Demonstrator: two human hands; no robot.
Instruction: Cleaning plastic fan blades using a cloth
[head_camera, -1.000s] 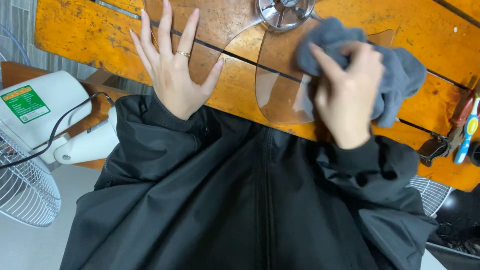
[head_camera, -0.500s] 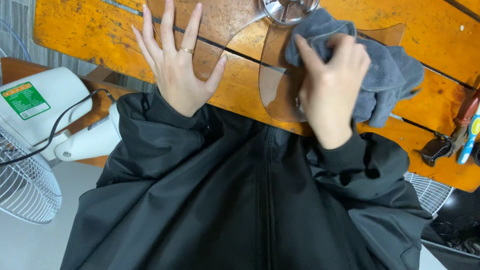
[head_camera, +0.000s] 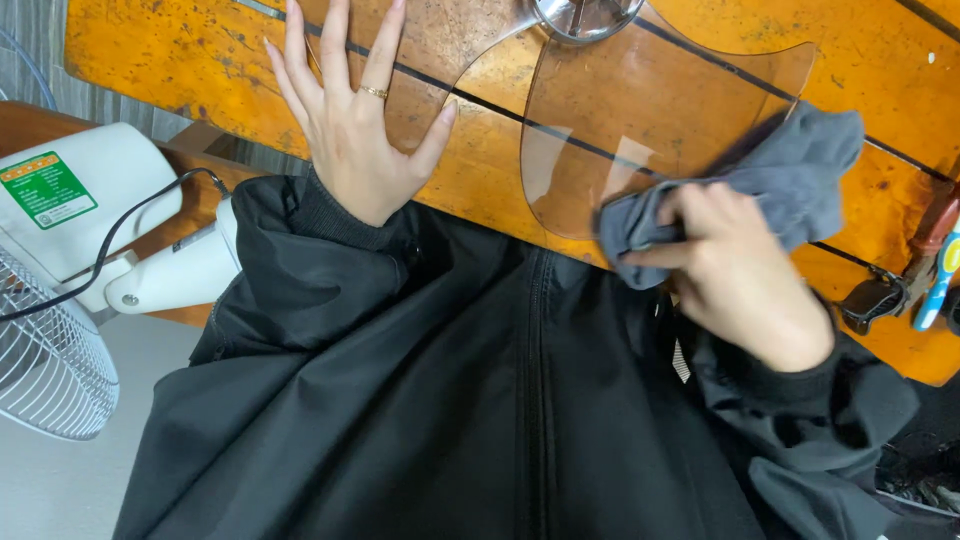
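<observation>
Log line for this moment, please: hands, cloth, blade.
left hand: flat on one clear blade | right hand: grips grey cloth at near edge of other blade | hub: on orange bench

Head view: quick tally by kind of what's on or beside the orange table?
Clear fan blades: 2
Metal hub: 1
Grey cloth: 1
White fan body: 1
Wire fan guard: 1
Blue-handled tool: 1
Total: 7
</observation>
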